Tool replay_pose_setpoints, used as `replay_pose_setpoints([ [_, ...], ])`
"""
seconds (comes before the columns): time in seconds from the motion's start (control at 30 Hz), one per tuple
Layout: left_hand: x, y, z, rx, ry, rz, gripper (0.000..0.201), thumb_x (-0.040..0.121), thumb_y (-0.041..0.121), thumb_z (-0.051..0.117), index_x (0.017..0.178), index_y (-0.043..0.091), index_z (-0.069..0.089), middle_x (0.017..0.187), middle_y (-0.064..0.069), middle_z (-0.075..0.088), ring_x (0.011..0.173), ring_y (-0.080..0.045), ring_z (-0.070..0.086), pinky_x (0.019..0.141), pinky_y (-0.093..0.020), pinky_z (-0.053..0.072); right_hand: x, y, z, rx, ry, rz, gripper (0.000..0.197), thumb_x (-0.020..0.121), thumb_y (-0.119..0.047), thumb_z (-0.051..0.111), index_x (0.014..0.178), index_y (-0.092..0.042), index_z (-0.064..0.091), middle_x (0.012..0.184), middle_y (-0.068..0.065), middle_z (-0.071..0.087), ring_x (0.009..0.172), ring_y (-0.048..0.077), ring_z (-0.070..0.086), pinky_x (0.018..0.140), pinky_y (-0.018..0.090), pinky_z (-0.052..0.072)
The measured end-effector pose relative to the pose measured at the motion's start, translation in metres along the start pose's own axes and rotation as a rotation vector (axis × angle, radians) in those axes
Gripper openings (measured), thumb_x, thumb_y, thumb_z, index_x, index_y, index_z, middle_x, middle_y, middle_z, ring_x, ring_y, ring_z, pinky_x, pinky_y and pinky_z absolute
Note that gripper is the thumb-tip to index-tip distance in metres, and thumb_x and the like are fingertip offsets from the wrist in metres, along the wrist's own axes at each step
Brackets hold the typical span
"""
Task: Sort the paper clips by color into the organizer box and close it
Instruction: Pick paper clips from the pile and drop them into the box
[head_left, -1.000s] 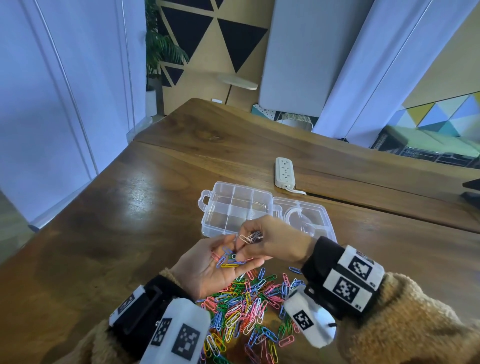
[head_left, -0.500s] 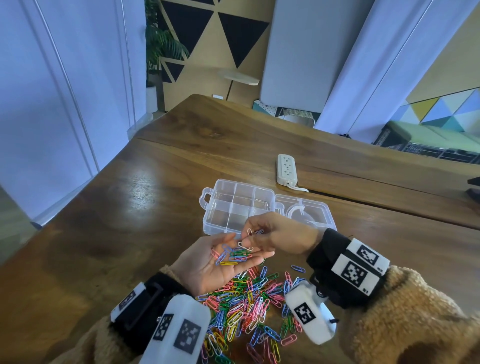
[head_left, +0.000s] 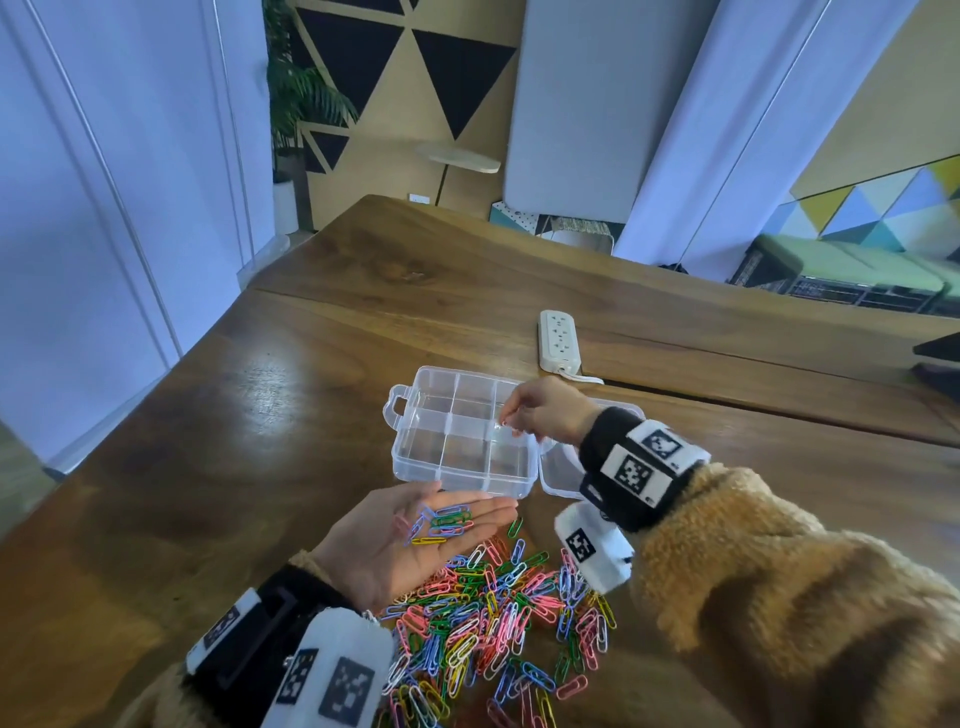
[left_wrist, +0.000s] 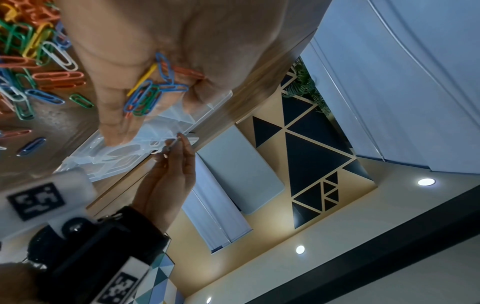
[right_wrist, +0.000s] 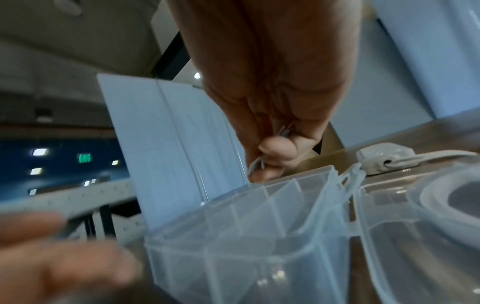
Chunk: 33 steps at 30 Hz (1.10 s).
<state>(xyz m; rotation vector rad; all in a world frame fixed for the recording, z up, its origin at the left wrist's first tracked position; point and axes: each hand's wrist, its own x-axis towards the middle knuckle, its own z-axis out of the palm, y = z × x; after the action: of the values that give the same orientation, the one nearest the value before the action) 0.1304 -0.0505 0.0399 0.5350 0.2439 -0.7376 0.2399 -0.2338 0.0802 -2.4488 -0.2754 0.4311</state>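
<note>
The clear organizer box lies open on the table, its lid folded out to the right. My right hand hovers over the box's right-hand compartments and pinches a few pale paper clips between thumb and fingers. Just in front of the box my left hand is held flat, palm up. Several blue, green, pink and yellow clips lie on it, also seen as a handful of clips in the left wrist view. The mixed pile of clips is spread on the table below both wrists. The compartments look empty.
A white power strip lies behind the box, its cord running toward the lid. The wooden table extends left and back, with a seam across it. A dark object sits at the right edge.
My right hand has lifted the pale clips off the left palm and carried them forward over the box. The left hand stays palm up, now flatter.
</note>
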Motion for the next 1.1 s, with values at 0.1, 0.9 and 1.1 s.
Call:
replay_pose_setpoints([
  [0.1, -0.004, 0.008, -0.008, -0.03, -0.01, 0.018, 0.055, 0.081, 0.002, 0.06, 0.125, -0.025, 0.042, 0.127, -0.04, 0.049, 0.115, -0.05, 0.053, 0.09, -0.056, 0.044, 0.006, 0.001, 0.012, -0.178, -0.062, -0.007, 0.018, 0.088, 0.003, 0.048, 0.097, 0.002, 0.065, 0.089, 0.011, 0.065, 0.073, 0.018, 0.062, 0.064, 0.022, 0.05],
  [0.9, -0.017, 0.045, -0.017, -0.008, 0.036, 0.176, 0.091, 0.039, -0.009, 0.088, 0.12, -0.023, 0.048, 0.132, -0.038, 0.047, 0.118, -0.046, 0.053, 0.095, -0.051, 0.044, -0.036, 0.027, 0.039, -0.424, -0.09, -0.265, 0.021, 0.089, -0.009, 0.055, 0.108, -0.009, 0.064, 0.1, 0.008, 0.07, 0.095, 0.018, 0.064, 0.088, 0.031, 0.05],
  [1.1, -0.019, 0.039, -0.022, -0.029, -0.006, 0.155, 0.084, 0.047, -0.007, 0.086, 0.12, -0.023, 0.048, 0.134, -0.038, 0.045, 0.121, -0.045, 0.051, 0.097, -0.049, 0.045, -0.053, 0.039, 0.047, -0.428, -0.067, -0.248, 0.02, 0.088, -0.01, 0.054, 0.102, -0.007, 0.068, 0.095, 0.011, 0.069, 0.088, 0.021, 0.062, 0.079, 0.026, 0.049],
])
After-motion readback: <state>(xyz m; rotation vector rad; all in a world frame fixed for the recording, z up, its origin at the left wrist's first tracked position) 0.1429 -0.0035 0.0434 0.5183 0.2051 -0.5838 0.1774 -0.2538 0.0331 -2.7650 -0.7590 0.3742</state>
